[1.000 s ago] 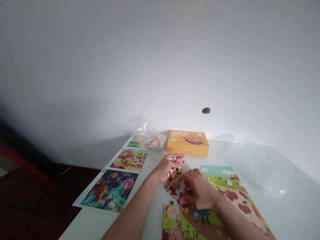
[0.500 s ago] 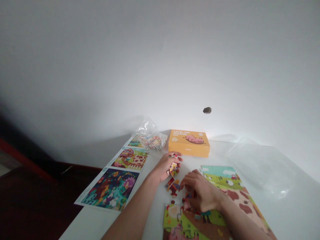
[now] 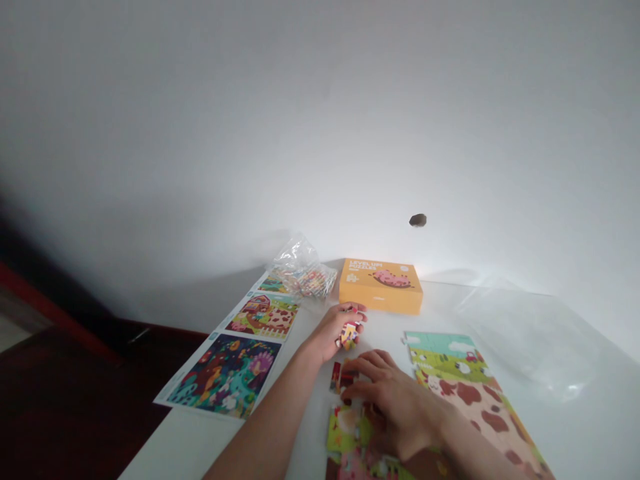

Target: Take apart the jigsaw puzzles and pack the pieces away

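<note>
My left hand (image 3: 327, 333) is curled around a small bunch of jigsaw pieces (image 3: 349, 333), which show between thumb and fingers. To its lower right, my right hand (image 3: 400, 400) bends over the partly joined farm puzzle (image 3: 473, 393). Its fingertips rest on a dark red jigsaw piece (image 3: 336, 377) at the puzzle's upper left; the thumb is blurred and partly hidden. Joined pieces with a white hen (image 3: 346, 420) and a pink pig (image 3: 353, 463) lie just below. The hand and forearm cover the middle of the puzzle.
Behind my hands, a yellow puzzle box (image 3: 380, 300) stands by the wall. Left of it lies a clear bag of pieces (image 3: 313, 280) on a picture sheet (image 3: 233, 377) that overhangs the table's left edge. An empty plastic bag (image 3: 530, 340) lies at the right.
My right hand has moved left and toward me, over the dark red piece, which now sits straighter near the puzzle's left side. My left hand keeps its pieces.
</note>
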A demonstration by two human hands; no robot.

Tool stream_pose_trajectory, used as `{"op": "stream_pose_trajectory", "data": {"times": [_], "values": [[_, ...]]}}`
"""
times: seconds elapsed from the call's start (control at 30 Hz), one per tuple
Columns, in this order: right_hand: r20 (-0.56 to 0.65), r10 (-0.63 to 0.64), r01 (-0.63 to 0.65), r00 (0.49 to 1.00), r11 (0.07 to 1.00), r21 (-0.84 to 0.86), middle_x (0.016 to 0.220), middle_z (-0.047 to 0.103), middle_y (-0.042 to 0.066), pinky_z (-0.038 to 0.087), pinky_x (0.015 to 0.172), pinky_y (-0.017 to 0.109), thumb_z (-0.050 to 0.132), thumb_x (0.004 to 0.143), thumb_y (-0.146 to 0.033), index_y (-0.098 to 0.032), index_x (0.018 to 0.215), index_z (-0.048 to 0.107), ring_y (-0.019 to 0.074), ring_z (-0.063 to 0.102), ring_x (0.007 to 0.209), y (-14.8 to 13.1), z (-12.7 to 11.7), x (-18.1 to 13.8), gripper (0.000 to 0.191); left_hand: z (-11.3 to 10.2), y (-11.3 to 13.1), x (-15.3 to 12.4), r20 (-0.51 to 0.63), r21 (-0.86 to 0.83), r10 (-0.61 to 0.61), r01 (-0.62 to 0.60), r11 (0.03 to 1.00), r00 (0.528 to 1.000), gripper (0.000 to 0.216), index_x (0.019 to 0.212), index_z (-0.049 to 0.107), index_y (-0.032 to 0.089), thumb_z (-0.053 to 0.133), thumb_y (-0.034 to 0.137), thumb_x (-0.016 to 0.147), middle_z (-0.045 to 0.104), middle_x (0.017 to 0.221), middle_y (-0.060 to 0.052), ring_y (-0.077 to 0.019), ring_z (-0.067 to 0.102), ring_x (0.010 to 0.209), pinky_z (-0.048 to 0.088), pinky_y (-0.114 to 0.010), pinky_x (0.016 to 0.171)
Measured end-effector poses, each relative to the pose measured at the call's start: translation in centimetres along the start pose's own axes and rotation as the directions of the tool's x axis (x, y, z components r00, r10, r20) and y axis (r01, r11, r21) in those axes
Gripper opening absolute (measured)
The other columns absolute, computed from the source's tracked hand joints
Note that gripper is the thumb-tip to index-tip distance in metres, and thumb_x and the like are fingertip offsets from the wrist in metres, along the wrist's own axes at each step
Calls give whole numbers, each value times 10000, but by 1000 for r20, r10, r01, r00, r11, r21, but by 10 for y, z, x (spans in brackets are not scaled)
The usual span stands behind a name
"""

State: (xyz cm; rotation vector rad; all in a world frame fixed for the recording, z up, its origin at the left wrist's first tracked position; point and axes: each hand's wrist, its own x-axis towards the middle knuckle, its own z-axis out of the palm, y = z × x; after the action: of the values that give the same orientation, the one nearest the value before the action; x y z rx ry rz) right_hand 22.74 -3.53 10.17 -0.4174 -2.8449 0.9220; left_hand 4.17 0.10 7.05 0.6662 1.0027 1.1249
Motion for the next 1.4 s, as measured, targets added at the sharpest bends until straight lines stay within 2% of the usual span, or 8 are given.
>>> {"op": "stream_pose_trajectory", "data": {"times": [0.2, 0.43, 0.67, 0.87, 1.0, 1.1, 1.27, 1.4], "values": [[-56, 23, -21, 998, 999, 38, 1045, 546, 29, 323, 890, 347, 762, 499, -276, -238, 1024, 561, 232, 485, 961, 1, 4, 0, 564, -1, 0, 1, 8, -9, -9, 9, 1000, 1000, 288, 955, 609, 133, 680, 196, 683, 614, 847, -57, -108, 579, 590, 472, -214, 451], [-86, 20, -21, 996, 1000, -9, 921, 541, 11, 333, 780, 294, 598, 673, -164, -203, 842, 527, 162, 522, 820, 11, 13, 0, 187, 1, 1, -1, 1, -9, -10, 10, 1000, 1000, 284, 946, 616, 135, 689, 200, 679, 620, 842, -56, -111, 588, 592, 470, -214, 451], [-152, 106, -110, 983, 994, -16, 881, 564, 31, 359, 781, 319, 578, 785, -224, -195, 831, 547, 183, 521, 834, 15, 10, 3, 62, 1, 1, -1, -4, -21, -16, 15, 1000, 1000, 292, 946, 613, 139, 697, 225, 680, 625, 841, -57, -116, 601, 598, 469, -212, 460], [-99, -19, 21, 995, 1000, 20, 1310, 470, 70, 312, 978, 434, 755, 631, -469, -288, 1180, 580, 303, 410, 1152, 5, 3, 3, 604, 2, 3, -2, -12, -40, -32, 31, 999, 999, 305, 945, 613, 134, 702, 200, 660, 624, 828, -54, -121, 603, 591, 459, -210, 447], [-68, -56, 59, 996, 997, 43, 1382, 407, 50, 257, 1041, 455, 799, 546, -396, -286, 1074, 629, 328, 312, 1263, 8, 12, 2, 566, 3, 4, -2, -6, -53, -17, 16, 998, 1000, 293, 939, 614, 122, 691, 197, 667, 622, 821, -61, -124, 596, 588, 448, -208, 429], [-118, -50, 62, 992, 993, 102, 1279, 470, 64, 318, 995, 412, 803, 556, -377, -236, 953, 623, 289, 386, 1200, 10, 15, 2, 458, 2, 3, -1, -4, -57, -22, 22, 998, 1000, 298, 939, 612, 118, 694, 203, 665, 623, 818, -63, -126, 595, 587, 454, -213, 430], [-260, -34, 82, 965, 981, 176, 1041, 579, 46, 390, 892, 335, 649, 792, -257, -213, 855, 545, 196, 519, 1000, 8, 12, 2, 129, -1, 1, 1, -4, -56, -27, 27, 998, 1000, 313, 951, 615, 129, 707, 216, 665, 629, 838, -63, -119, 598, 586, 466, -216, 452], [-540, 65, -10, 839, 995, 104, 952, 562, 54, 416, 799, 317, 517, 879, -189, -219, 899, 526, 188, 525, 907, 15, 14, 0, 37, -1, 3, -2, 34, -55, -58, 60, 997, 998, 297, 974, 629, 149, 696, 246, 702, 642, 871, -70, -131, 621, 630, 465, -212, 484]]}}
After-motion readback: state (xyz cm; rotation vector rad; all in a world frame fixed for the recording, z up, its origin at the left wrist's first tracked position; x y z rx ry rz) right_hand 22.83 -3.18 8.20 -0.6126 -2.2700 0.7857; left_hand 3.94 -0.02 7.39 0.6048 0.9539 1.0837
